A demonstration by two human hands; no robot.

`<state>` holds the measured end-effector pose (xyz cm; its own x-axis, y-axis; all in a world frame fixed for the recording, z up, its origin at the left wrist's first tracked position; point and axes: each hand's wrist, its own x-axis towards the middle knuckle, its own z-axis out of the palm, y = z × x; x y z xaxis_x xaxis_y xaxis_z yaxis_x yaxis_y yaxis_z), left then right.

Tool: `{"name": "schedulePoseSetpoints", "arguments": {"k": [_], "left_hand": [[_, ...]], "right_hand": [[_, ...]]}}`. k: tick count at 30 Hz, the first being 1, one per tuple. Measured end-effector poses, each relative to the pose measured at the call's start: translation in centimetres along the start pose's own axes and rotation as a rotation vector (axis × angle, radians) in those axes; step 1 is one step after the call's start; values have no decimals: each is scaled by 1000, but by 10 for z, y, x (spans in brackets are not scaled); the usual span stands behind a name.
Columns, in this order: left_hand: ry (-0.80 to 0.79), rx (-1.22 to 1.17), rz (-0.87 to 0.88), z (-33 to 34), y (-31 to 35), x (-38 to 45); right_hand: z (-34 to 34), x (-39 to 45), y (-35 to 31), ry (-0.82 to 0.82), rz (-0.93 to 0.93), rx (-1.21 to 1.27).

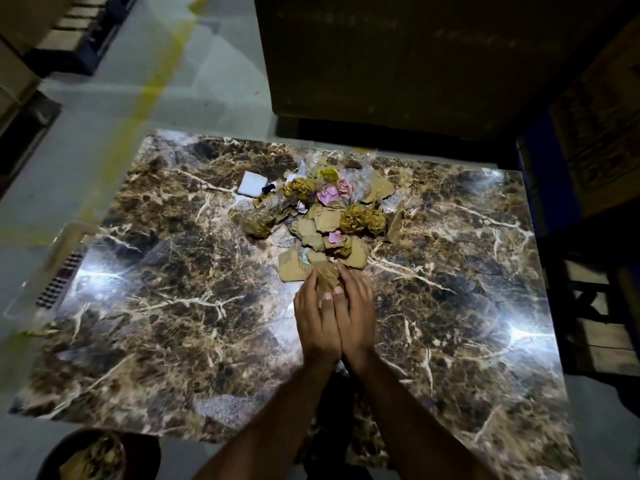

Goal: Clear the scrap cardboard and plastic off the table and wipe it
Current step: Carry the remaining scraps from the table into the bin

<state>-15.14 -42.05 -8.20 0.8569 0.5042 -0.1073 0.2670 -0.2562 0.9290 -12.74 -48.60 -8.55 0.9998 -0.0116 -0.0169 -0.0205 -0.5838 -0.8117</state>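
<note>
Pressing my left hand (317,322) and right hand (355,315) together, I clamp a cardboard scrap (327,280) between them above the marble table (173,306).

bin (100,455) cut off, contents blurred

Glossy brown marble-look counter (166,306), with a messy heap of torn cardboard scraps (325,225), crumpled clear plastic (360,174), pink paper (329,194) and a white pad (251,183) mid-top.
</note>
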Motion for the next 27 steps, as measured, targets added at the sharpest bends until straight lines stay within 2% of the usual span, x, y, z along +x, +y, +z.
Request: {"name": "schedulePoseSetpoints", "arguments": {"k": [7,12,16,23,27], "left_hand": [[-100,-246,-114,13,9,-2],[-147,-471,-295,15,36,-2],[-125,-570,-336,6,59,-4],[-50,-600,-262,-10,92,-4],[-26,-694,-249,-22,111,-3]], "right_hand": [[-7,2,-5,-33,225,355],[-15,4,-17,-87,353,667],[-26,5,-32,-35,315,673],[-45,9,-74,75,267,746],[-52,8,-92,126,156,712]]}}
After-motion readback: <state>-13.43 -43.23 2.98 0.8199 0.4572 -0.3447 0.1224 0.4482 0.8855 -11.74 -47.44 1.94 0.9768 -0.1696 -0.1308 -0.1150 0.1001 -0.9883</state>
